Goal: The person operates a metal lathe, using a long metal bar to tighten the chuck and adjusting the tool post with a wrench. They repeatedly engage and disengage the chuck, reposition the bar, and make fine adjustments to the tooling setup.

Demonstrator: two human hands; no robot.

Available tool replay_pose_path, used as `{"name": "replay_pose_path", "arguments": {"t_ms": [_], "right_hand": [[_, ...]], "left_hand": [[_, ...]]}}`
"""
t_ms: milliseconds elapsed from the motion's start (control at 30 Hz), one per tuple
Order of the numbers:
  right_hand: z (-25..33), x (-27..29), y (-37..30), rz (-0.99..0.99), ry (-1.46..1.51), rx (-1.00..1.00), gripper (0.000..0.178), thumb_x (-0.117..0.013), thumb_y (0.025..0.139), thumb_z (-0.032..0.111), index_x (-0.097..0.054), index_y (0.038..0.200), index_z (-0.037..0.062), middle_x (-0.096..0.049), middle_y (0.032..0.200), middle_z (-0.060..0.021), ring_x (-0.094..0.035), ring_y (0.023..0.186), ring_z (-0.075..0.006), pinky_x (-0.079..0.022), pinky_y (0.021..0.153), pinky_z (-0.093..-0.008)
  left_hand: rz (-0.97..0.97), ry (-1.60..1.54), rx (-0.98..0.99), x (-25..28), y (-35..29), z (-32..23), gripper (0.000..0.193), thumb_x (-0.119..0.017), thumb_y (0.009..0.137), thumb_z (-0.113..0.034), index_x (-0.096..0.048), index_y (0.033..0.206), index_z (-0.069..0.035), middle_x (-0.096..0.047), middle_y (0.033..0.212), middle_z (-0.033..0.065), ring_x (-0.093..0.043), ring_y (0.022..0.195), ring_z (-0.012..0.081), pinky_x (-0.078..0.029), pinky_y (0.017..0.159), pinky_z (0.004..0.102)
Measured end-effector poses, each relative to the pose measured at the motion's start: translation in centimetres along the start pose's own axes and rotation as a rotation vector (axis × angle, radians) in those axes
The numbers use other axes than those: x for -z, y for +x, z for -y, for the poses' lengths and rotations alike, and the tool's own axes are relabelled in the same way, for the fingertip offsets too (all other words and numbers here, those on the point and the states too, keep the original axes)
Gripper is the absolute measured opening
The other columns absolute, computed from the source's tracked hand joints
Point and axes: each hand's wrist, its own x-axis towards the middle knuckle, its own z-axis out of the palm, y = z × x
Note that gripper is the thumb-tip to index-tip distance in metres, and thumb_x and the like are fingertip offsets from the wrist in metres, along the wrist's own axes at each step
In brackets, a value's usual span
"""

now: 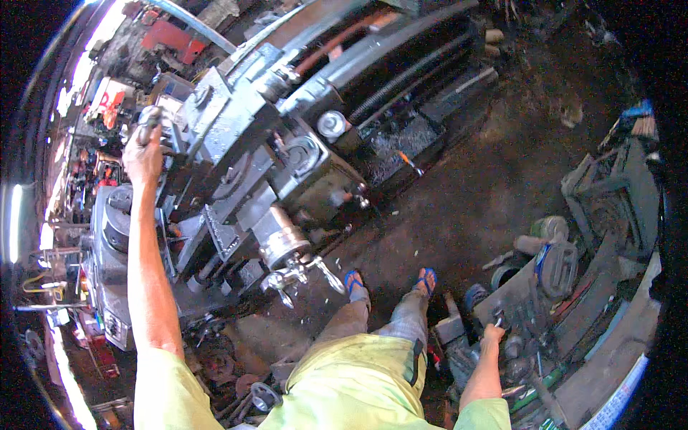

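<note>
A large metal lathe (236, 129) fills the upper left, with bright metal chips scattered on it. My left arm reaches out to it, and my left hand (143, 159) is closed round a rounded metal handle (149, 118) beside the tool slide. A handwheel with shiny crank arms (297, 269) sticks out from the carriage toward me. Far to the right, my right hand (493, 332) is closed over a cluttered bench (516, 287). A small shiny metal piece shows at its fingertips, too small to name.
Ahead, the lathe's long threaded screw (408, 79) runs away to the upper right. A grey metal frame (609, 186) stands at the right beyond the bench's tools. My feet in blue flip-flops (428, 276) stand on the dark floor (444, 208) between lathe and bench.
</note>
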Motion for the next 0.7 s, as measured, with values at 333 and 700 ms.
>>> {"name": "replay_pose_path", "arguments": {"t_ms": [333, 700], "right_hand": [[21.9, 2.9, -32.6, 0.263, -0.191, 1.082, 0.045, -0.070, 0.081, 0.029, -0.065, 0.117, 0.0015, -0.071, 0.099, -0.0203, -0.068, 0.095, -0.0363, -0.051, 0.087, -0.0422], [32.8, -3.1, -69.1, 0.429, -0.124, 2.002, 0.039, -0.064, 0.095, 0.033, -0.052, 0.114, 0.0012, -0.067, 0.092, -0.0303, -0.066, 0.087, -0.0487, -0.053, 0.073, -0.0532]], "left_hand": [[0.184, -0.127, -0.248, 2.6, -0.3, -1.9, 0.044, -0.070, 0.086, -0.043, -0.069, 0.113, -0.008, -0.072, 0.085, 0.0190, -0.071, 0.080, 0.0367, -0.055, 0.074, 0.0442], [0.141, -0.264, -0.398, 2.8, -1.0, -0.8, 0.043, -0.069, 0.085, -0.041, -0.065, 0.114, -0.010, -0.070, 0.088, 0.0143, -0.068, 0.087, 0.0354, -0.051, 0.080, 0.0470]]}}
